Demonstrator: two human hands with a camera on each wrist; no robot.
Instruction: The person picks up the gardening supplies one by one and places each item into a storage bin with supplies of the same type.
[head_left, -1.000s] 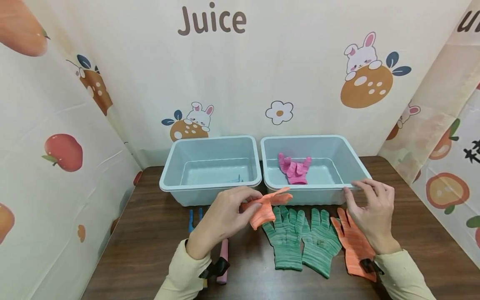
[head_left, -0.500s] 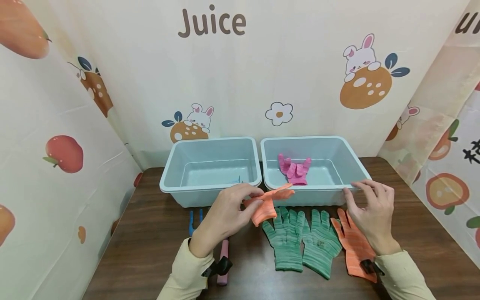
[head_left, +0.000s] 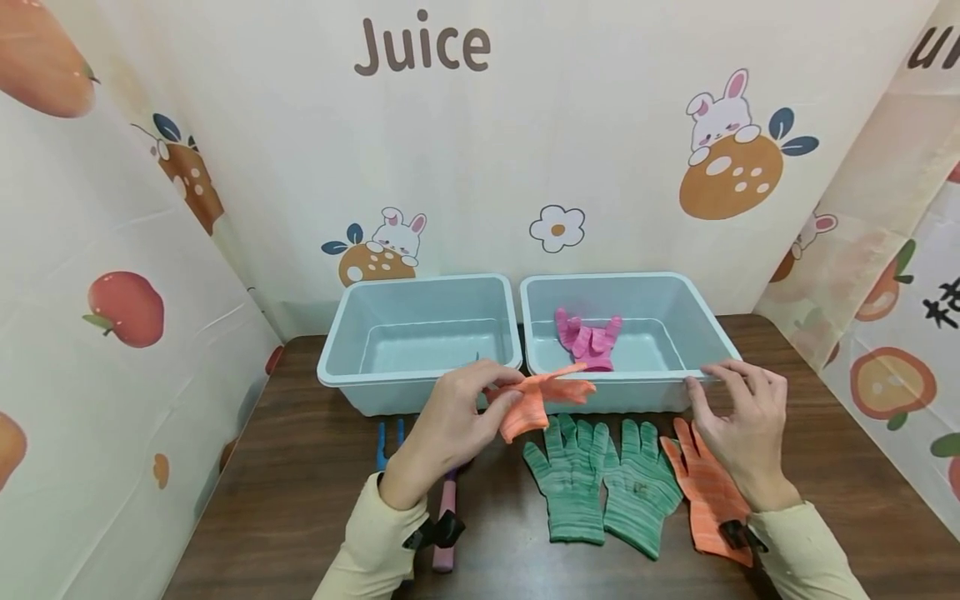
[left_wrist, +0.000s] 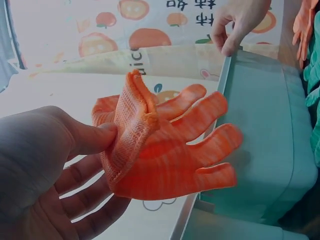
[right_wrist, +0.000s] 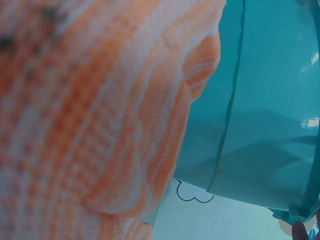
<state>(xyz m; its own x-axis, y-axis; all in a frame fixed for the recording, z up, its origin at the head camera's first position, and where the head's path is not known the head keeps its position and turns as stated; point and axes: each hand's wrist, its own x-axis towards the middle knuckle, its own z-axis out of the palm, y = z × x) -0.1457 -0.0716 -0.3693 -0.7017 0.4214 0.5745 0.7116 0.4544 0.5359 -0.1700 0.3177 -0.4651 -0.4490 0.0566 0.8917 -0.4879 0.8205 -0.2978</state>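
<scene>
My left hand (head_left: 461,417) pinches an orange knit glove (left_wrist: 175,160) by its cuff, between thumb and fingers. The glove's fingers point right, overlapping the front of the right light-blue bin (head_left: 637,287) in the head view. My right hand (head_left: 746,425) grips that bin's rim near its front right corner, thumb at the outside. Inside the bin lies a pink glove (head_left: 596,346). On the table, two green gloves (head_left: 573,483) lie side by side in front of it. A second orange glove (head_left: 708,500) lies partly under my right wrist and fills much of the right wrist view.
A second light-blue bin (head_left: 420,300) stands left of the first, with a small blue thing in it mostly hidden by my left hand. A blue pronged tool (head_left: 382,446) and a pink handle (head_left: 445,533) lie near my left forearm. A printed curtain (head_left: 480,150) hangs behind the bins.
My left hand has shifted slightly right and up with the orange glove, whose fingers now reach a little farther right. The right hand stays at the bin's rim.
</scene>
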